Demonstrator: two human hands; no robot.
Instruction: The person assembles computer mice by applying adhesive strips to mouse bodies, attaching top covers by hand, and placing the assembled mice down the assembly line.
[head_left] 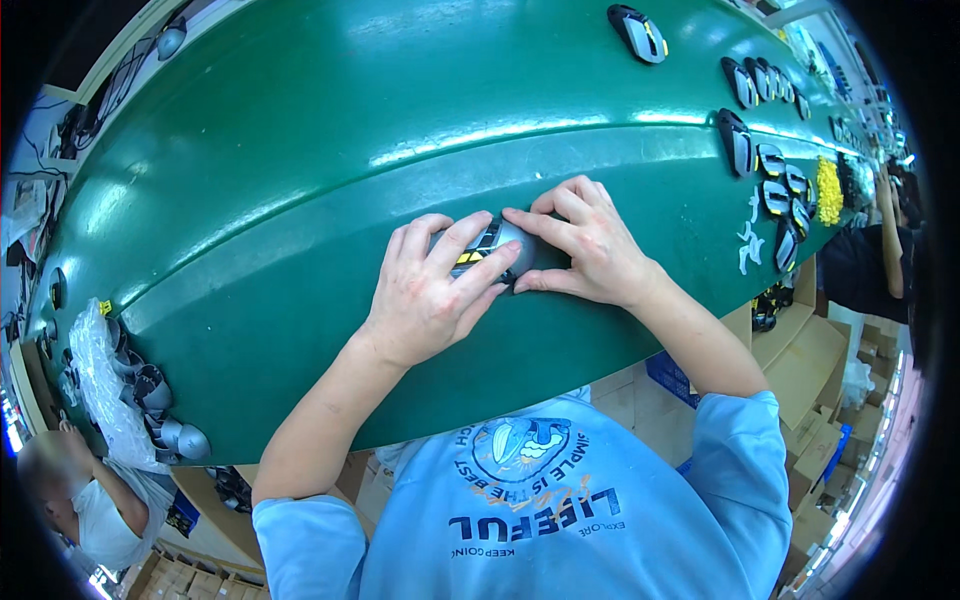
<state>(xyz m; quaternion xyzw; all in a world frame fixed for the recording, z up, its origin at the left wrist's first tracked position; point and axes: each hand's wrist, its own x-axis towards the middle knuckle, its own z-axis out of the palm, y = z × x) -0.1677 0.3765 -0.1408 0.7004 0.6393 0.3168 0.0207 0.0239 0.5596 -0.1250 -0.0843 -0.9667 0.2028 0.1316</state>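
Observation:
Close to the near edge of the green table, both hands hold a grey computer mouse (523, 247) with black and yellow parts. My left hand (415, 290) lies over its left end, fingers bent across the top and pressed on it. Around the right end, my right hand (605, 250) grips it with thumb and fingertips. Much of the mouse is hidden under the fingers, so its underside cannot be seen.
Several similar mouse shells (738, 143) lie at the right, beside a pile of small yellow pieces (829, 190) and white strips (748, 240). Grey shells (152, 390) and a clear plastic bag (97, 370) are at the left. People sit at both ends; cardboard boxes (805, 375) stand below.

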